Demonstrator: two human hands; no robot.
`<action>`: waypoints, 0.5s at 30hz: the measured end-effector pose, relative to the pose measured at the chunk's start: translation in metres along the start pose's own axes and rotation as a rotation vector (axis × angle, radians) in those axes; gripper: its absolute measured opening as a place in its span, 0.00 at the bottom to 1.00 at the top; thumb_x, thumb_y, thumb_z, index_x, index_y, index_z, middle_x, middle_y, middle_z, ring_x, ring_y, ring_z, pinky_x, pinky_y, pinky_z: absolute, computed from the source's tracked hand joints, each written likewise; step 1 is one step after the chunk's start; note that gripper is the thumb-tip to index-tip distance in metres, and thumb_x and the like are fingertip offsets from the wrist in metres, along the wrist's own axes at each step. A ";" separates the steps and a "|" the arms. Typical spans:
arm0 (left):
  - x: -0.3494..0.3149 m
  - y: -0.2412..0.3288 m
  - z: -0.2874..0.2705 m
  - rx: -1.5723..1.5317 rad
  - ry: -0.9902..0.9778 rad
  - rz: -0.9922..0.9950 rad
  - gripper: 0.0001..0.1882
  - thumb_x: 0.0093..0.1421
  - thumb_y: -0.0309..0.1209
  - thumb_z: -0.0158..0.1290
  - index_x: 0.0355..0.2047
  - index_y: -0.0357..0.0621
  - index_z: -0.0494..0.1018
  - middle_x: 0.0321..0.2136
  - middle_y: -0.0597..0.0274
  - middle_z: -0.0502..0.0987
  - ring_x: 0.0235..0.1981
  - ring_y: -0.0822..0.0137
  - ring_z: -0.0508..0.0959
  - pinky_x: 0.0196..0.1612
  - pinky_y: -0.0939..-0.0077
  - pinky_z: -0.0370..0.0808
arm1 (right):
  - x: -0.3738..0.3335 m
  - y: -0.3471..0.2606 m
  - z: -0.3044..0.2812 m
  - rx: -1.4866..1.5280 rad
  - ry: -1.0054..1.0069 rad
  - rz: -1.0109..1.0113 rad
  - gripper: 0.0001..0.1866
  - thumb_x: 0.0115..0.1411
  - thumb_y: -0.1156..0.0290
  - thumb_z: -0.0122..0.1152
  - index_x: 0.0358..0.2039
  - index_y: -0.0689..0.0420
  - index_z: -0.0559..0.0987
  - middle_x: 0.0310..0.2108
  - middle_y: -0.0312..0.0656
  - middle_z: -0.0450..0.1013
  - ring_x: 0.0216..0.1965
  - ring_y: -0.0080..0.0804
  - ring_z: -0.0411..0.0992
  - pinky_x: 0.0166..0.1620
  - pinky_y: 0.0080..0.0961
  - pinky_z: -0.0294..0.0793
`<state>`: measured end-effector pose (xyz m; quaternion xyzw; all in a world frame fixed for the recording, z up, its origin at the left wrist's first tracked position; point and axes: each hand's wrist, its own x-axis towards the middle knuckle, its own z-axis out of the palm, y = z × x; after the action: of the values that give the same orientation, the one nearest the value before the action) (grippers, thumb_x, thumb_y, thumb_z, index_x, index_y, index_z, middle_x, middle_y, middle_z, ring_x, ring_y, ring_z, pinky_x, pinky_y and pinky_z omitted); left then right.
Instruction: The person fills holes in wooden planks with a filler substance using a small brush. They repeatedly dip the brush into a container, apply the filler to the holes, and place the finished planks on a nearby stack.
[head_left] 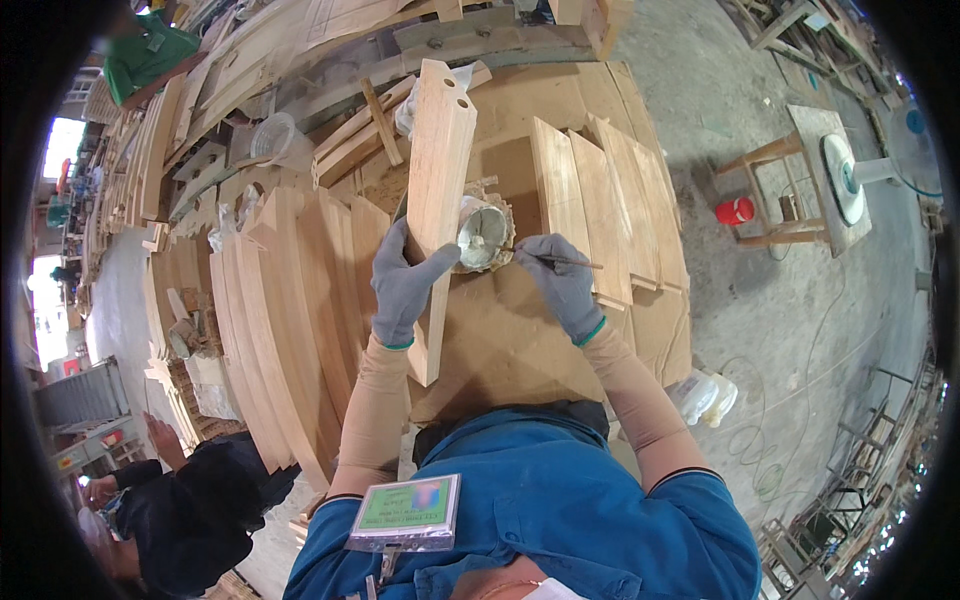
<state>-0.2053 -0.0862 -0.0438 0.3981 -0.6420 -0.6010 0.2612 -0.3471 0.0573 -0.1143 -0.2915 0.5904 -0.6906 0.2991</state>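
Observation:
My left hand [408,277], in a grey glove, is wrapped round a long pale wooden bar [438,165]. Two round holes show near the bar's far end. Just right of the bar stands a round tub [482,236] with whitish paste inside and a crusted rim. A thin brown stick [572,261] is pinched in my gloved right hand [560,283], its tip close to the tub's right rim. Whether that tip touches the tub, I cannot tell. Cardboard [500,345] lies beneath the tub.
Wooden boards [583,205] lean in a row at right; several curved pieces [285,310] stand at left. Beyond are a clear plastic bucket [282,140], a person in green [150,55] and, lower left, a person in dark clothes [205,510]. A fan [845,178] and red bucket [735,211] are far right.

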 end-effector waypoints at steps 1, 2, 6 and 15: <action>-0.001 -0.002 0.000 0.004 0.005 0.006 0.29 0.47 0.30 0.63 0.49 0.34 0.69 0.40 0.59 0.76 0.40 0.73 0.74 0.45 0.78 0.71 | -0.007 -0.001 0.002 -0.014 -0.006 0.006 0.05 0.56 0.82 0.60 0.32 0.61 0.75 0.32 0.37 0.75 0.35 0.19 0.72 0.39 0.17 0.73; -0.001 -0.002 0.000 0.000 0.008 0.007 0.28 0.47 0.30 0.62 0.49 0.34 0.69 0.40 0.60 0.76 0.40 0.73 0.74 0.45 0.78 0.71 | -0.015 -0.002 0.003 -0.029 -0.011 0.012 0.05 0.55 0.83 0.60 0.32 0.62 0.74 0.34 0.38 0.75 0.36 0.21 0.72 0.41 0.18 0.73; -0.002 -0.001 0.005 -0.025 0.026 0.031 0.27 0.48 0.30 0.62 0.48 0.35 0.69 0.39 0.61 0.76 0.39 0.73 0.74 0.44 0.78 0.71 | -0.043 -0.016 0.009 -0.453 -0.201 -0.316 0.09 0.54 0.85 0.59 0.36 0.62 0.75 0.37 0.41 0.76 0.40 0.25 0.74 0.44 0.22 0.74; 0.000 0.003 0.002 -0.016 0.014 -0.019 0.28 0.48 0.30 0.63 0.49 0.34 0.69 0.39 0.61 0.76 0.39 0.73 0.74 0.45 0.79 0.72 | -0.030 -0.020 0.006 0.136 0.073 0.038 0.07 0.57 0.84 0.55 0.37 0.63 0.74 0.38 0.45 0.75 0.41 0.30 0.75 0.47 0.26 0.75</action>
<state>-0.2074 -0.0850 -0.0407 0.4064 -0.6313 -0.6058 0.2633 -0.3244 0.0787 -0.0948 -0.2338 0.5580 -0.7335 0.3096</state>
